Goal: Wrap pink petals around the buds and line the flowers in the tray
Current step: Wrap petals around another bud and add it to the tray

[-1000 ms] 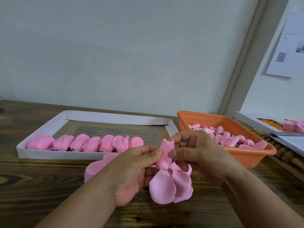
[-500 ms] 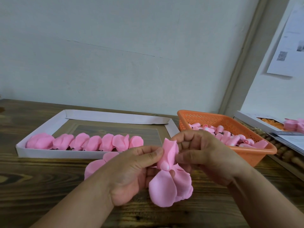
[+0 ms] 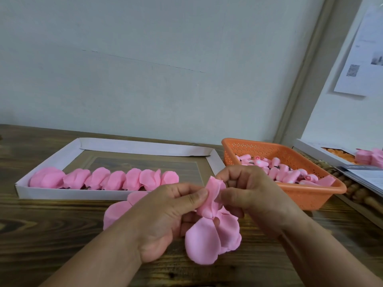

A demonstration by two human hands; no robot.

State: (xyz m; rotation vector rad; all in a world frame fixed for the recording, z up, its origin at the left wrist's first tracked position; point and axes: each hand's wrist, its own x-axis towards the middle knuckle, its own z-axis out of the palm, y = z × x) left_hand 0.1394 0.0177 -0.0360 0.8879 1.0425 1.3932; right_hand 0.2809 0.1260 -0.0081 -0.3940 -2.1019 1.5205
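A pink petal piece (image 3: 209, 235) hangs between both hands over the wooden table. One upper petal (image 3: 211, 195) stands folded upward, and the bud inside it is hidden. My left hand (image 3: 165, 220) pinches that petal with thumb and forefinger from the left. From the right, my right hand (image 3: 255, 195) holds it with curled fingers. Behind them lies the white cardboard tray (image 3: 62, 193) with a row of several wrapped pink flowers (image 3: 103, 179) along its near wall. More loose pink petals (image 3: 118, 210) lie on the table behind my left hand.
An orange plastic basket (image 3: 310, 193) with several pink buds (image 3: 286, 172) stands at the right. Farther right are a white box with orange and pink pieces (image 3: 369, 156) and papers (image 3: 369, 179). A pale wall rises behind the table.
The upright petal has been folded further round between the fingers, and the right thumb has shifted along it. The hanging petals dropped slightly. The tray and basket have not moved.
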